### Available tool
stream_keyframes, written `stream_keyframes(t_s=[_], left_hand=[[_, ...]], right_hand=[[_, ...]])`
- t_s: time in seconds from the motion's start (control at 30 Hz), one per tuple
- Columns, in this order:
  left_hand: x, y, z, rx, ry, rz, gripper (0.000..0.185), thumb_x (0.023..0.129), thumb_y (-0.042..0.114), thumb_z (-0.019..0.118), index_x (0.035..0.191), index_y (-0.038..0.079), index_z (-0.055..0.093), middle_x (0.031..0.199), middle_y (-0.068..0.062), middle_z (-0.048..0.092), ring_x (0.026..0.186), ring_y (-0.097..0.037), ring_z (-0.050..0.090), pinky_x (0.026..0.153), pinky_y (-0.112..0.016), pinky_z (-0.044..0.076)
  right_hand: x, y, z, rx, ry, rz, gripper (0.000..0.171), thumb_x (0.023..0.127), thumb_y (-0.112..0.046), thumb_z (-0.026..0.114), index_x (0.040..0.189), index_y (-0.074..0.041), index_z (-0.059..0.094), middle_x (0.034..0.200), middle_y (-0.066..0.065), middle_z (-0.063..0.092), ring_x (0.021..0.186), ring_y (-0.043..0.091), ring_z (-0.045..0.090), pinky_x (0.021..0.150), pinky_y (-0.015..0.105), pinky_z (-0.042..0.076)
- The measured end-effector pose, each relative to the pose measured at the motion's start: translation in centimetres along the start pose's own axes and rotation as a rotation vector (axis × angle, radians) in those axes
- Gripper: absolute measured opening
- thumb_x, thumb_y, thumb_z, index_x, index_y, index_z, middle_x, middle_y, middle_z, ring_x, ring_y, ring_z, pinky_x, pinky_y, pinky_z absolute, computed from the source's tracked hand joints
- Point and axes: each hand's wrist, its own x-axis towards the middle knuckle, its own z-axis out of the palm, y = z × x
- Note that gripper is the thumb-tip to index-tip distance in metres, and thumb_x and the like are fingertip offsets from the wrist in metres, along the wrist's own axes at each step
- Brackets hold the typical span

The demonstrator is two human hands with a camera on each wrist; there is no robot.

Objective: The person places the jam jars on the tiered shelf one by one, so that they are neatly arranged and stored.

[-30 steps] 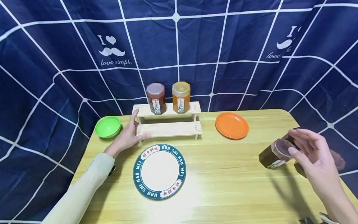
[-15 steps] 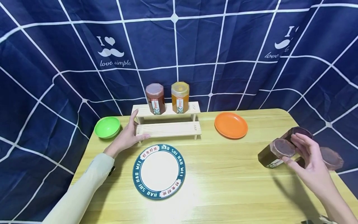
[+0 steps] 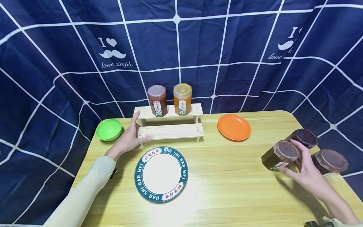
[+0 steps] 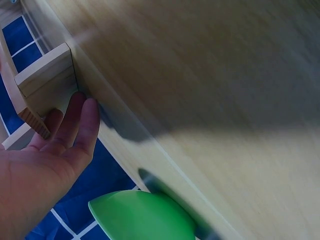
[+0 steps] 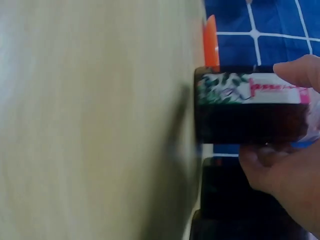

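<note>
Three dark jars stand at the table's right edge. My right hand (image 3: 297, 165) grips the nearest dark jar (image 3: 279, 156), thumb and fingers wrapped round its side; in the right wrist view the same jar (image 5: 250, 107) shows its label with my fingers (image 5: 295, 72) on it. Two more dark jars (image 3: 303, 138) (image 3: 329, 161) stand just behind. My left hand (image 3: 130, 135) rests with straight fingers against the left end of the wooden two-step rack (image 3: 173, 130), whose corner (image 4: 47, 85) shows in the left wrist view. A brown jar (image 3: 157, 100) and an amber jar (image 3: 182, 98) stand on the rack's top step.
A green bowl (image 3: 109, 128) sits left of the rack, near the table's edge. A white plate with a dark green lettered rim (image 3: 140, 176) lies in front of the rack. An orange plate (image 3: 234, 127) lies to the right. A blue checked cloth hangs behind the table.
My right hand has come down from above the nearest dark jar and closed round its side. The left hand has stayed against the rack.
</note>
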Motion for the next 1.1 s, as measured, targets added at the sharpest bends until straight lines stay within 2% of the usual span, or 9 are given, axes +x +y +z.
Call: stream_keyframes(t_s=[0.1,0.3,0.53,0.73,0.93,1.1], left_hand=[[-0.1,-0.1,0.0,-0.002,0.001,-0.002,0.127,0.093,0.036,0.091,0.175,0.024,-0.005,0.134,-0.030,0.057,0.118,-0.043,0.059,0.109,-0.061,0.043],[-0.1,-0.2,0.0,-0.010,0.004,-0.001,0.127,0.093,0.034,0.091,0.175,0.024,-0.006,0.139,-0.032,0.056,0.121,-0.044,0.058,0.111,-0.063,0.042],[-0.1,-0.2,0.1,-0.007,0.009,0.013,0.127,0.093,0.033,0.092,0.175,0.024,-0.005,0.132,-0.029,0.059,0.116,-0.042,0.061,0.107,-0.060,0.044],[0.1,-0.1,0.2,-0.001,0.015,0.017,0.127,0.093,0.031,0.092,0.175,0.023,-0.004,0.128,-0.028,0.060,0.112,-0.041,0.062,0.105,-0.059,0.045],[0.2,-0.2,0.1,0.004,0.003,0.012,0.127,0.093,0.034,0.091,0.175,0.026,-0.006,0.129,-0.028,0.059,0.114,-0.042,0.061,0.107,-0.061,0.044],[0.1,-0.5,0.0,0.013,-0.011,0.005,0.127,0.094,0.037,0.090,0.174,0.027,-0.008,0.128,-0.027,0.059,0.112,-0.042,0.061,0.107,-0.061,0.045]], right_hand=[[0.0,0.5,0.0,-0.014,-0.006,0.011,0.115,0.078,0.037,0.069,0.172,-0.004,0.016,0.157,-0.002,0.040,0.137,0.000,0.048,0.108,0.010,0.035],[0.4,1.0,0.1,-0.048,-0.001,0.017,0.112,0.079,0.035,0.072,0.170,-0.003,0.020,0.150,-0.001,0.048,0.124,0.000,0.059,0.095,0.010,0.045],[0.4,0.8,0.4,-0.064,0.013,0.029,0.108,0.078,0.033,0.075,0.167,-0.002,0.025,0.145,0.001,0.052,0.123,0.001,0.060,0.100,0.011,0.042],[0.3,0.3,0.6,-0.128,0.068,0.045,0.102,0.077,0.029,0.081,0.163,0.001,0.033,0.137,-0.002,0.059,0.115,-0.001,0.064,0.095,0.009,0.046],[0.0,-0.5,1.4,-0.219,0.145,0.120,0.101,0.076,0.017,0.091,0.160,-0.005,0.041,0.128,-0.010,0.063,0.106,-0.003,0.064,0.090,0.007,0.045],[0.0,-1.0,2.1,-0.244,0.157,0.150,0.101,0.075,0.012,0.095,0.160,-0.007,0.043,0.130,-0.012,0.062,0.105,-0.005,0.063,0.090,0.006,0.044]])
